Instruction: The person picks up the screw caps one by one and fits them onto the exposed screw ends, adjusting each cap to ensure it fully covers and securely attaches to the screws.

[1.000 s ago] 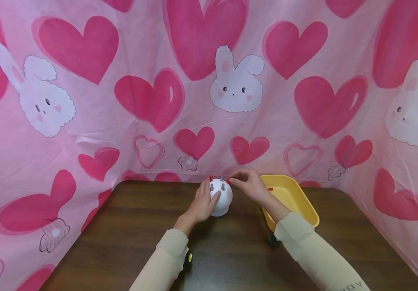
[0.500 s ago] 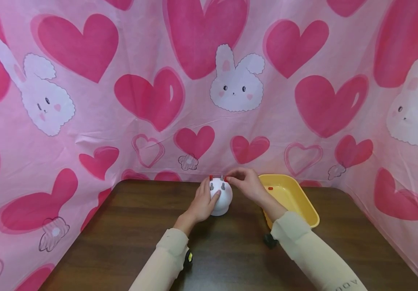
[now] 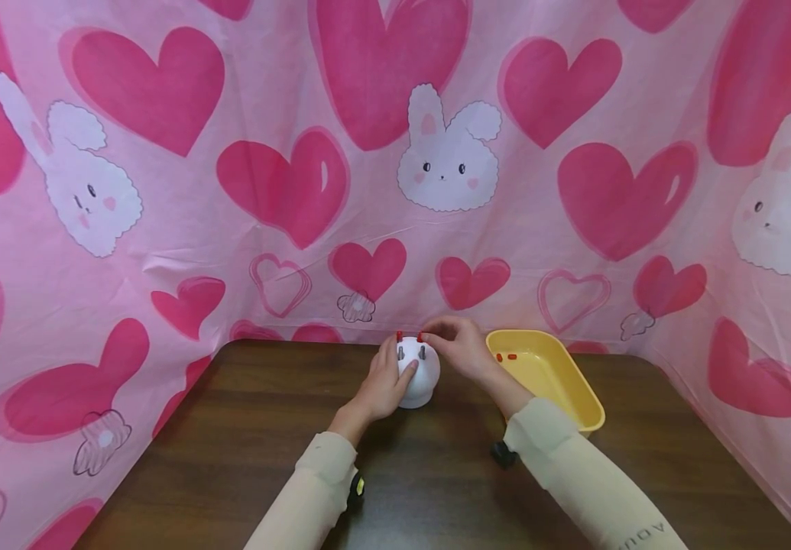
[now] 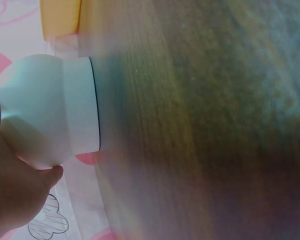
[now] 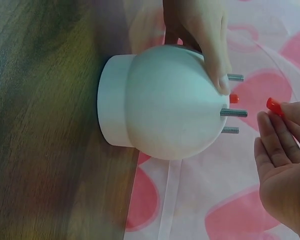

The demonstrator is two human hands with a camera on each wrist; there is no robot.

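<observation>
A white ball on a round base [image 3: 417, 391] stands upright on the table, with several threaded metal studs [image 5: 236, 113] sticking out of its top. One stud at the far left bears a red cap [image 5: 234, 99]. My left hand [image 3: 380, 386] holds the ball from the left, thumb on its near upper side, fingers round the far side. Between thumb and fingertips my right hand [image 3: 462, 350] pinches another red cap [image 5: 274, 106]. In the right wrist view this cap is apart from the studs; in the head view it appears over the far right one.
Right of the ball is a yellow tray [image 3: 560, 382] with two small red caps [image 3: 512, 357] showing near its left side. The wooden table [image 3: 257, 451] meets a pink heart-patterned cloth [image 3: 526, 229] at the back and sides.
My right hand has moved left with the red cap, from beside the ball to its far right stud. A second red cap in the tray has come into view. My left hand stays put.
</observation>
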